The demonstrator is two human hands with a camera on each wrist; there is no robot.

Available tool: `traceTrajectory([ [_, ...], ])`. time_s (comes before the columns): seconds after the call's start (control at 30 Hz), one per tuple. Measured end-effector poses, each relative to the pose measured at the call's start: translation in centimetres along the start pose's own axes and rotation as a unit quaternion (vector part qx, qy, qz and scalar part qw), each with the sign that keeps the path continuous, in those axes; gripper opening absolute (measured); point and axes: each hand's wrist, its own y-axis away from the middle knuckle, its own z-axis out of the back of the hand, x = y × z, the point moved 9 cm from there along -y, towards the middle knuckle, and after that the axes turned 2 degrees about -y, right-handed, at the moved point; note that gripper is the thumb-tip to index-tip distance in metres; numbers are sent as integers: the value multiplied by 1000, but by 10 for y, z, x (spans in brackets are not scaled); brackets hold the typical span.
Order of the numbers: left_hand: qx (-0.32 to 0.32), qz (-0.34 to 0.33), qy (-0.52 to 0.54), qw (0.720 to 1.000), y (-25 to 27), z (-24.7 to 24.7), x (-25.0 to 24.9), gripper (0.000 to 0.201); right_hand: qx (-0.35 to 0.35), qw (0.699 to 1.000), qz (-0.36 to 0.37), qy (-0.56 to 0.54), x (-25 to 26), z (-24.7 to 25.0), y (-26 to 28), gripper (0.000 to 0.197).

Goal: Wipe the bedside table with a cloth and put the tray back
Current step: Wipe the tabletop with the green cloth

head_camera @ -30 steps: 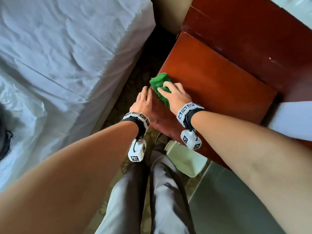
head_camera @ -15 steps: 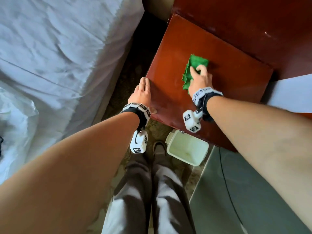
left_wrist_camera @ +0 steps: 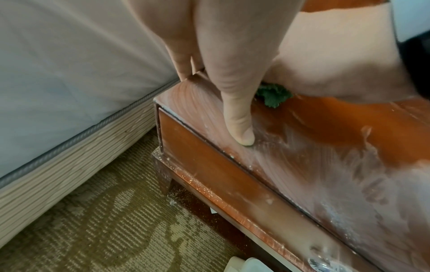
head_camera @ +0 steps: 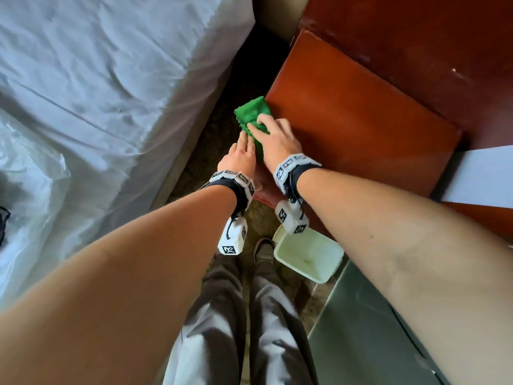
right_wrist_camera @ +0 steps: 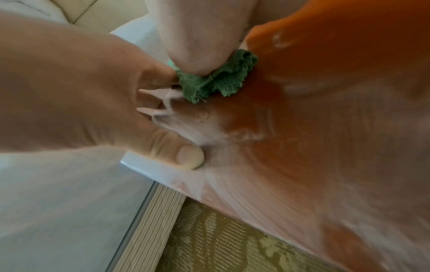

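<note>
Fingers (head_camera: pixel 259 120) of the right hand (head_camera: pixel 277 143) press flat on the green cloth (head_camera: pixel 251 112) at the counter's (head_camera: pixel 361 120) left edge; left hand (head_camera: pixel 240 157) rests flat, holding nothing, at the front-left corner.

head looks down; wrists close; share bedside table (head_camera: pixel 347 115).

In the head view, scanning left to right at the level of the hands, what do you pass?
Bed with white sheet → left hand → right hand pressing the green cloth → bare bedside table top.
</note>
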Motion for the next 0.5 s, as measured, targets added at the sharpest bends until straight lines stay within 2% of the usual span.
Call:
traceTrajectory([
  [0.07, 3, 10, -2, 1000, 1, 0, -1, 137, -1, 1000, 20, 4, 0, -3, 13, 49],
  [0.1, 4, 14, -3, 1000, 0, 0, -1, 138, -13, 1000, 4, -2, -11, -2, 18, 56],
  [0.17, 11, 23, -4, 1000, 0, -2, -1, 141, -55, 992, -104, -33, -49, 4, 35, 63],
  [0.27, 23, 36, -7, 999, -2, -4, -1, 143, -122, 955, -265, -56, -107, 11, 79, 56],
  [0.4, 31, 42, -4, 999, -4, -6, -1, 143, -119, 904, -407, -49, -163, 5, 133, 62],
  [0.5, 25, 47, -8, 999, -4, -6, 0, 142, -149, 853, -497, -62, -193, 10, 170, 62],
])
